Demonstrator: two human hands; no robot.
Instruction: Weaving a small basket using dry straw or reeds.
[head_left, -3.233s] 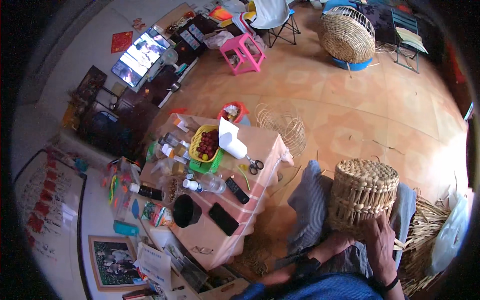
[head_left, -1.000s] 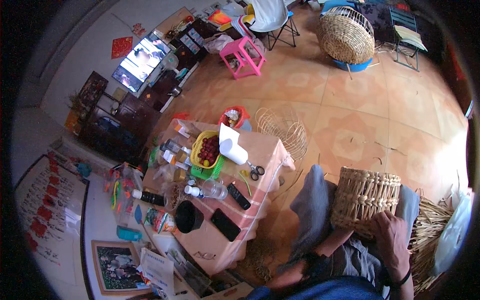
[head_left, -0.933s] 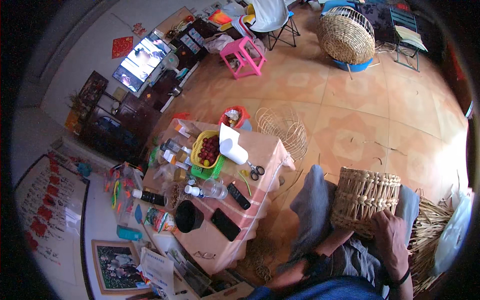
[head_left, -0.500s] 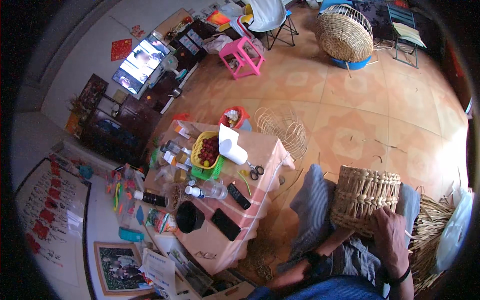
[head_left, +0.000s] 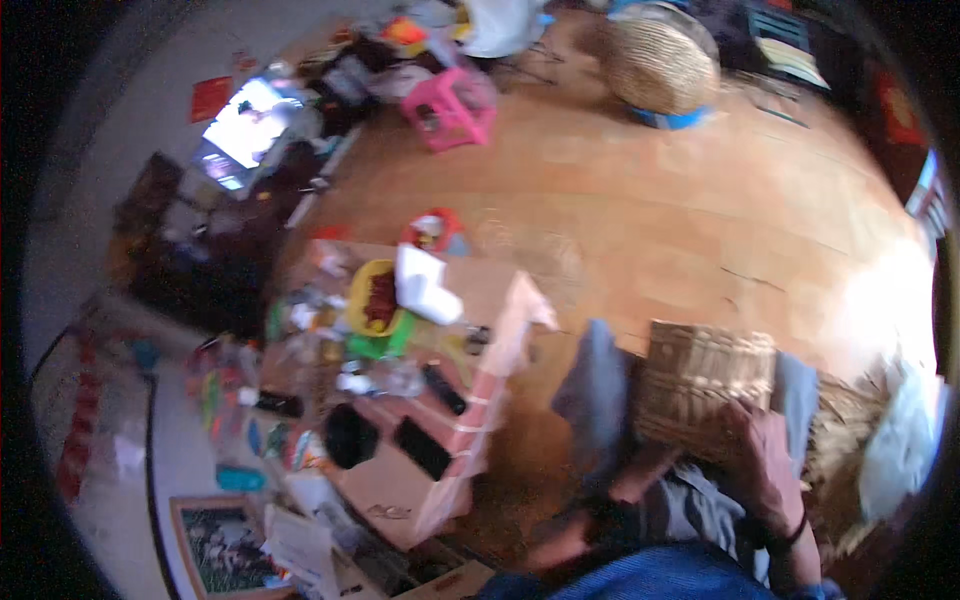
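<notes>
At the far edge of the lap [head_left: 690,508], the basket [head_left: 705,375] is pinched by the right hand's [head_left: 767,462] fingers, maybe to keep it still, while the left hand's [head_left: 650,470] grip cannot be told.

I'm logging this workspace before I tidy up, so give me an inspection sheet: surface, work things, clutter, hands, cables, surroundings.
Surface: lap under the work; cloth-covered table to the left.
Work things: woven basket on the lap; straw strips to the right.
Clutter: on the table, yellow fruit basket, paper roll, remote control, phone, black bowl.
Hands: right hand touching the woven basket's near side; left hand at its near end, fingers hidden.
Cables: nothing seen; picture blurred.
Surroundings: pink stool, lit screen, larger woven basket above a blue base.
</notes>
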